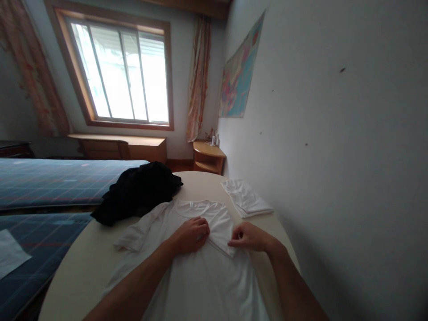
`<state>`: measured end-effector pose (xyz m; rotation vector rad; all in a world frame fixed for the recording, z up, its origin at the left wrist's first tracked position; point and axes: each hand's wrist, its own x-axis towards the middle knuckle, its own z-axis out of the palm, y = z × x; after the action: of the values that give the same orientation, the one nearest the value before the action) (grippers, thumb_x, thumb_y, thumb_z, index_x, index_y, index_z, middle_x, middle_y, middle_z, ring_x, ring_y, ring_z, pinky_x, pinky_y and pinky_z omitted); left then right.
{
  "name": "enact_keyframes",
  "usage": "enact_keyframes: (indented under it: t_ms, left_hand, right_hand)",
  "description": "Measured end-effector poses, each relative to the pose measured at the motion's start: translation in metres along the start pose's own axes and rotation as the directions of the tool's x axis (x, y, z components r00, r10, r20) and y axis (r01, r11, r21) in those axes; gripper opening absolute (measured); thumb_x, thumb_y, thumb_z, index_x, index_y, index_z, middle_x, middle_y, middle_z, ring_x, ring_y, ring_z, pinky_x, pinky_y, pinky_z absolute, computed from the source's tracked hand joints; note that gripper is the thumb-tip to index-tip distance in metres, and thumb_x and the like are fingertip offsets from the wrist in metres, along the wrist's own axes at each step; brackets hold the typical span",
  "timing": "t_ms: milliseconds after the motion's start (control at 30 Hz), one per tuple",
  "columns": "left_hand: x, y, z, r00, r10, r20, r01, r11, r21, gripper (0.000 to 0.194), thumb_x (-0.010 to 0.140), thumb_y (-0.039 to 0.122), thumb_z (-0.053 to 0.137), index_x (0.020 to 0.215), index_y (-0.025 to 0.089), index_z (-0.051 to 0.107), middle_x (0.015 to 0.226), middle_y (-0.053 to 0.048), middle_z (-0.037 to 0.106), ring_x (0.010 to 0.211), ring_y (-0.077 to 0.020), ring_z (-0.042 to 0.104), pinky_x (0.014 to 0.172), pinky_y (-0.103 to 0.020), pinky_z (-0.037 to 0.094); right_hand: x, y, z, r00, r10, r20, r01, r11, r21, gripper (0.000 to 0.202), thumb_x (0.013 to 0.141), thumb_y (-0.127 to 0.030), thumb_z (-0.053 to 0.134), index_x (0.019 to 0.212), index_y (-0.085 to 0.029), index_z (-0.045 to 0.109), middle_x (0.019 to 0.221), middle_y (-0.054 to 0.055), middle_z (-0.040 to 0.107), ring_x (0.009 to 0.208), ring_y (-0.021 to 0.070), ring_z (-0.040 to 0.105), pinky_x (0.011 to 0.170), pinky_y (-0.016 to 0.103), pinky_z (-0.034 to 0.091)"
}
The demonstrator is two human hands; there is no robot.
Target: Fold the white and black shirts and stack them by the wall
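Note:
A white T-shirt (200, 283) lies spread on the round cream table (70, 272), its neckline towards the far side. Its left-hand sleeve points out to the side; the right-hand sleeve is folded inward over the body. My left hand (191, 234) rests on the chest of the shirt, fingers curled down and closed on the cloth at the inner end of that sleeve; the fingertips are partly hidden. With thumb and forefinger, my right hand (249, 236) pinches the sleeve's outer edge. Beyond my right hand sits a folded white garment (249, 198).
A heap of black clothing (143, 191) lies at the table's far left edge. Left of the table are mattresses with blue plaid covers (63, 183), one with a white sheet-like item (11, 254) on it. A bare wall (351, 178) runs close along the right.

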<state>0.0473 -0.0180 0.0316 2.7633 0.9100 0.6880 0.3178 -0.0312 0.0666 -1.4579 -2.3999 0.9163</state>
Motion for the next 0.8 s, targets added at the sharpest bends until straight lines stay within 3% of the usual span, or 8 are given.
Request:
enact_keyframes:
  t_ms: [67, 133, 233, 367, 567, 800]
  left_hand:
    - [0.0, -0.001, 0.002, 0.999, -0.03, -0.027, 0.03, 1.0, 0.0, 0.012, 0.089, 0.023, 0.052, 0.097, 0.024, 0.061, 0.101, -0.003, 0.065, 0.094, -0.0178, 0.06, 0.088, -0.03, 0.046]
    - [0.0, -0.002, 0.003, 0.997, -0.063, -0.055, 0.063, 0.998, 0.0, 0.016, 0.093, 0.025, 0.05, 0.104, 0.024, 0.061, 0.107, -0.003, 0.065, 0.099, -0.0189, 0.059, 0.092, -0.032, 0.046]
    - [0.0, -0.005, 0.006, 0.993, -0.096, -0.074, 0.095, 0.995, -0.012, 0.025, 0.096, 0.028, 0.046, 0.117, 0.025, 0.059, 0.118, -0.004, 0.063, 0.109, -0.0203, 0.057, 0.099, -0.034, 0.044]
    - [-0.001, -0.006, 0.008, 0.994, -0.102, -0.045, 0.1, 0.994, -0.043, 0.034, 0.096, 0.03, 0.047, 0.128, 0.027, 0.056, 0.129, -0.005, 0.06, 0.119, -0.0217, 0.053, 0.104, -0.036, 0.043]
    - [-0.001, -0.006, 0.007, 0.995, -0.099, -0.02, 0.097, 0.993, -0.059, 0.038, 0.096, 0.03, 0.047, 0.133, 0.027, 0.054, 0.135, -0.005, 0.058, 0.124, -0.0223, 0.051, 0.107, -0.038, 0.042]
    - [-0.001, -0.009, 0.01, 0.996, -0.076, -0.037, 0.073, 0.995, -0.069, 0.036, 0.096, 0.032, 0.047, 0.131, 0.028, 0.058, 0.13, -0.006, 0.06, 0.121, -0.0221, 0.052, 0.107, -0.04, 0.042]
  right_hand:
    - [0.008, 0.0, 0.003, 0.976, -0.048, -0.212, 0.031, 0.996, -0.081, 0.027, 0.084, -0.04, 0.063, 0.09, -0.018, 0.075, 0.079, 0.003, 0.07, 0.07, 0.0154, 0.061, 0.066, 0.023, 0.043]
    - [0.019, 0.001, 0.007, 0.914, -0.082, -0.397, 0.021, 0.988, -0.155, 0.027, 0.09, -0.033, 0.055, 0.107, -0.019, 0.071, 0.101, 0.006, 0.07, 0.09, 0.018, 0.063, 0.082, 0.026, 0.045]
    - [0.038, 0.004, 0.011, 0.863, -0.105, -0.494, -0.039, 0.962, -0.272, 0.031, 0.095, -0.022, 0.044, 0.117, -0.021, 0.066, 0.115, 0.008, 0.065, 0.107, 0.0178, 0.059, 0.096, 0.027, 0.04]
    - [0.063, 0.004, 0.004, 0.869, -0.061, -0.492, -0.165, 0.9, -0.402, 0.034, 0.098, -0.02, 0.038, 0.119, -0.021, 0.065, 0.119, 0.009, 0.063, 0.109, 0.0176, 0.057, 0.097, 0.025, 0.039]
    - [0.093, 0.004, -0.016, 0.944, -0.008, -0.329, -0.198, 0.785, -0.587, 0.031, 0.098, -0.029, 0.043, 0.113, -0.025, 0.069, 0.138, 0.009, 0.053, 0.122, 0.0247, 0.049, 0.098, 0.034, 0.039]
    - [0.11, 0.011, -0.032, 0.974, 0.045, -0.223, -0.179, 0.757, -0.629, 0.019, 0.087, -0.03, 0.061, 0.1, -0.023, 0.073, 0.123, 0.008, 0.063, 0.117, 0.026, 0.052, 0.097, 0.036, 0.04]
